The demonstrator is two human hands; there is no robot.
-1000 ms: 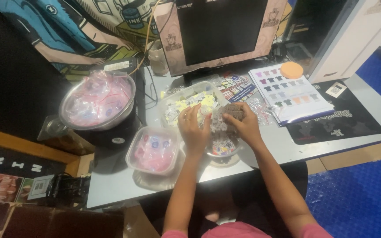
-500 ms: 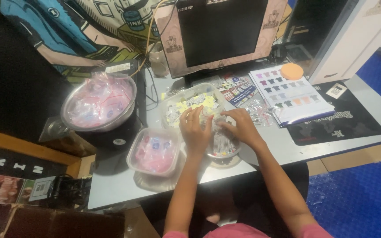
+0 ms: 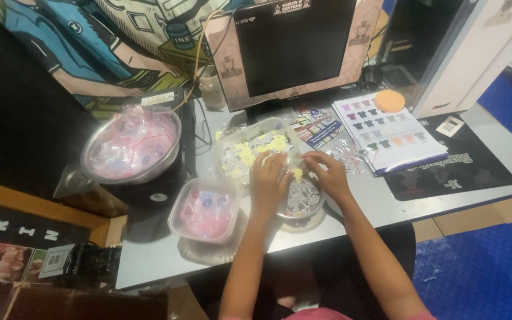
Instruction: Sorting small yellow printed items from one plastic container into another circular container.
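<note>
My left hand [image 3: 269, 178] and my right hand [image 3: 326, 173] meet over a small round bowl [image 3: 303, 201] of black-and-white printed pieces. Between their fingertips they pinch a small clear plastic bag [image 3: 294, 166] with a yellow piece in it. Just behind the hands lies a clear tray [image 3: 250, 151] of yellow and white pieces. To the left of my left forearm stands a clear plastic container [image 3: 202, 211] holding pink packets.
A metal bowl [image 3: 130, 147] full of pink-filled clear bags sits at the far left. A monitor [image 3: 294, 47] stands behind the tray. A colour chart booklet [image 3: 386, 136] with an orange disc [image 3: 390, 101] lies to the right, beside a black mat [image 3: 451, 169].
Both hands have shifted slightly forward and apart over the small bowl, still working the little bag between their fingers. The other things on the table have stayed put.
</note>
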